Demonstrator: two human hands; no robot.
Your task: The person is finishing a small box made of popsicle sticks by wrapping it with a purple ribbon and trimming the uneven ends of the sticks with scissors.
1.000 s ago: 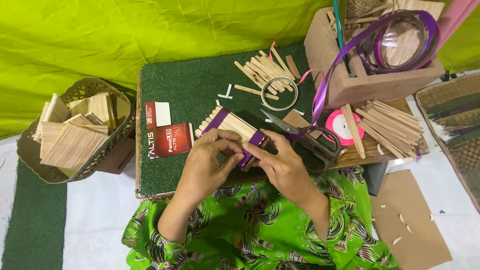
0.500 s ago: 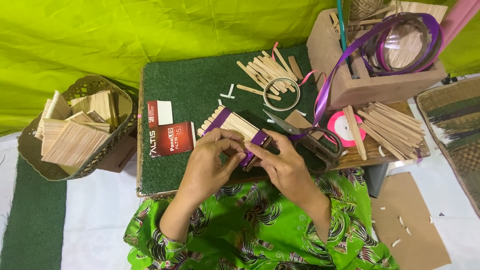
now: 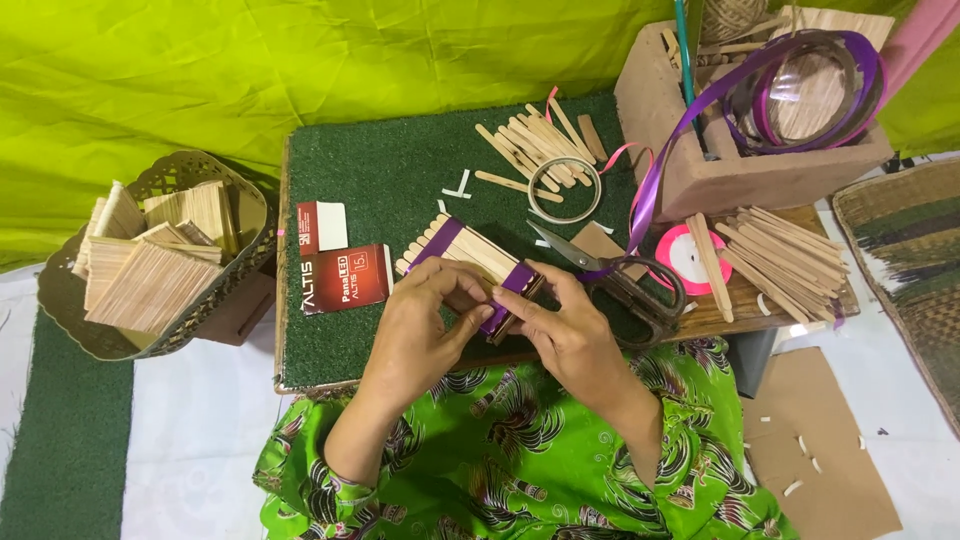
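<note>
Left hand (image 3: pixel 425 320) and right hand (image 3: pixel 570 335) pinch, fingers closed, the near end of a flat wooden-stick panel banded with 2 purple ribbon strips (image 3: pixel 470 262), lying on the green turf mat (image 3: pixel 380 170) beside grey scissors (image 3: pixel 620 280)

The light is bright and soft all over, like daytime. Shadows are small and faint, with a dark patch under the basket (image 3: pixel 160 260) at nine o'clock. Everything looks sharp. No glare shows. Edges bend a little near the corners.
</note>
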